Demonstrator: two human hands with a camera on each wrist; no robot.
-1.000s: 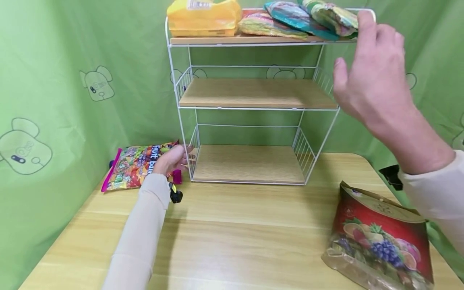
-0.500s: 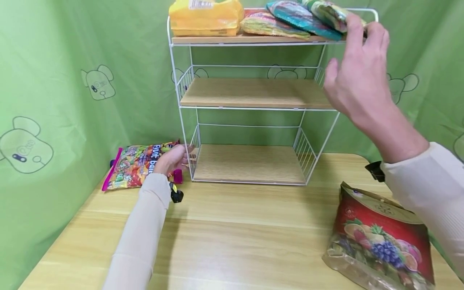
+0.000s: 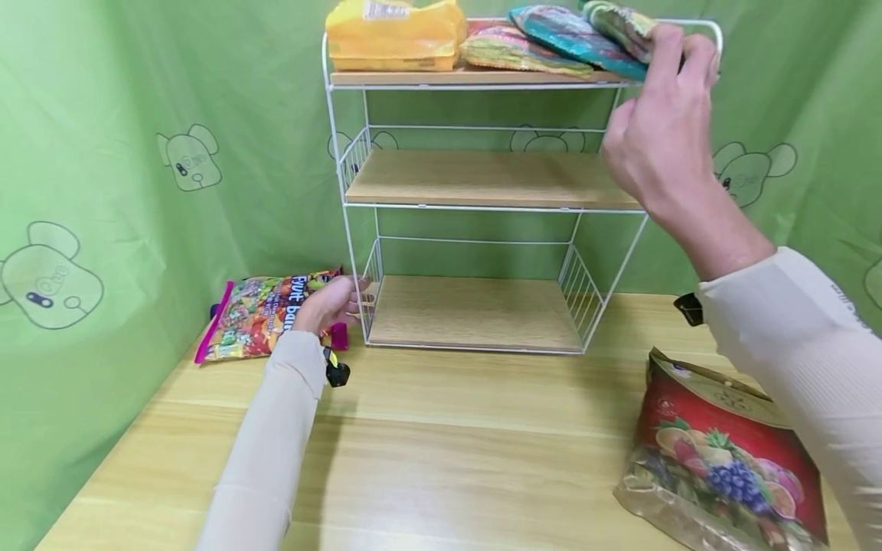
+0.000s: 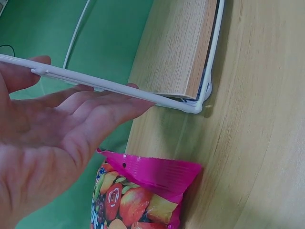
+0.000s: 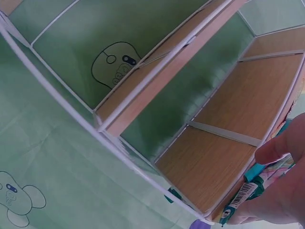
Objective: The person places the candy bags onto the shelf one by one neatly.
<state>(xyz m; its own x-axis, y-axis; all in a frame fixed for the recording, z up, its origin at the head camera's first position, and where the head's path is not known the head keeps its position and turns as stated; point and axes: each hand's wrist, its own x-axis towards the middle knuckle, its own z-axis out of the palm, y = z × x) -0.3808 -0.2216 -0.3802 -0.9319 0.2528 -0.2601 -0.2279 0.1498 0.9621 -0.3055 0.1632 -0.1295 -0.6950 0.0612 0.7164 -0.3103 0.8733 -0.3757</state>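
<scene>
My right hand [image 3: 663, 141] is at the right end of the top shelf [image 3: 441, 78], pinching a green snack bag [image 3: 620, 27] between thumb and fingers. In the right wrist view, a barcoded edge of the bag [image 5: 244, 194] shows beside the hand [image 5: 281, 186]. My left hand [image 3: 329, 300] rests low at the rack's left side, fingers straight and touching the white wire frame [image 4: 114, 87]. Right behind that hand lies a colourful candy bag [image 3: 251, 317] with pink ends, its lettering partly covered by the hand.
A yellow bag [image 3: 393, 38], a red-yellow packet [image 3: 517, 50] and a teal packet [image 3: 579, 38] share the top shelf. Below are a middle shelf [image 3: 482, 176] and a bottom shelf [image 3: 475, 310]. A large red fruit-print bag [image 3: 717, 459] stands on the table [image 3: 441, 444] at the right.
My right hand has moved left and closed its fingers on the green bag, whose right end has shifted slightly. My left hand has stayed at the rack's side.
</scene>
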